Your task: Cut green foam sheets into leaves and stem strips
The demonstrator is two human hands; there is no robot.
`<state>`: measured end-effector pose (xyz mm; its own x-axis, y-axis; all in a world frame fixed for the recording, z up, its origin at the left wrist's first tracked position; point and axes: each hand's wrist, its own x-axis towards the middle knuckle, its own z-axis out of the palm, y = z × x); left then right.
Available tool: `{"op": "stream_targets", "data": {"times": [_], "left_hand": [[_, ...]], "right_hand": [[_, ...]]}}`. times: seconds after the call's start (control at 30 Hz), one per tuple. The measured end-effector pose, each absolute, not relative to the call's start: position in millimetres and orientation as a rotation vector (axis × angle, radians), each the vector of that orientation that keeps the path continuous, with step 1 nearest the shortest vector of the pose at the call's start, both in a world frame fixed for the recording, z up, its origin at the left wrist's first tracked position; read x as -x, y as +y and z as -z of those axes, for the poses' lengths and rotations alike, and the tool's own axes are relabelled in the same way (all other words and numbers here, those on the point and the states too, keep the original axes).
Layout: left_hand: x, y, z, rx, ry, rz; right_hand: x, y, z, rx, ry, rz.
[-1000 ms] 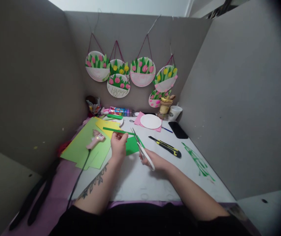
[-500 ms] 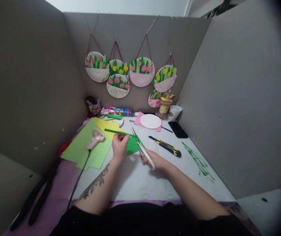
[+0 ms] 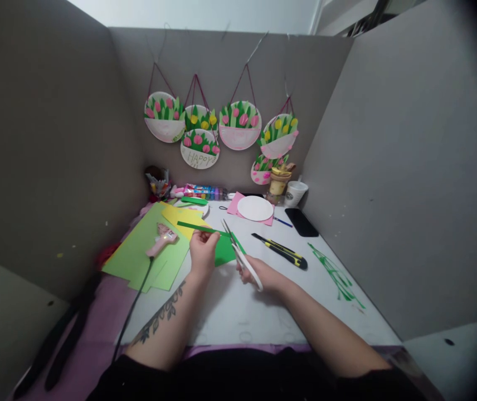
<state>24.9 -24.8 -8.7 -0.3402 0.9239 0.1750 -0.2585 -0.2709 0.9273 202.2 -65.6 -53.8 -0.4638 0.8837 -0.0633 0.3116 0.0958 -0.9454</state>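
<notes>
Between thumb and fingers, my left hand [image 3: 203,250] pinches a narrow green paper strip [image 3: 190,225] that runs to the right. My right hand [image 3: 259,273] is closed around the handles of white-handled scissors [image 3: 247,265]. Their blades point up and away, slightly parted, at the right end of the strip; whether they touch the paper is hard to tell. Under and between the hands lies a darker green paper sheet [image 3: 224,250]. Right of the scissors rests a black and yellow utility knife [image 3: 282,252].
Light green sheets [image 3: 138,250] lie at left beneath a pink glue gun [image 3: 162,239] with its cord. Behind sit yellow paper [image 3: 180,214] and a white paper circle [image 3: 255,208]. At right are a phone [image 3: 301,223], a cup [image 3: 295,194] and green paper scraps [image 3: 334,273]. Flower-plate crafts [image 3: 241,138] hang behind.
The view has tipped slightly, so the scene sits a little lower in places. Both hands, the strip and the scissors stay almost where they were.
</notes>
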Motion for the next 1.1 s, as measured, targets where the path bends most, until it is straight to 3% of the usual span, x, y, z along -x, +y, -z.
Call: {"op": "stream_targets", "data": {"times": [1.1], "left_hand": [[-23.4,-23.3,9.2,-0.926,1.067,-1.754]], "right_hand": [[-202.6,-65.9,49.5,1.212,-1.868,-1.354]]}}
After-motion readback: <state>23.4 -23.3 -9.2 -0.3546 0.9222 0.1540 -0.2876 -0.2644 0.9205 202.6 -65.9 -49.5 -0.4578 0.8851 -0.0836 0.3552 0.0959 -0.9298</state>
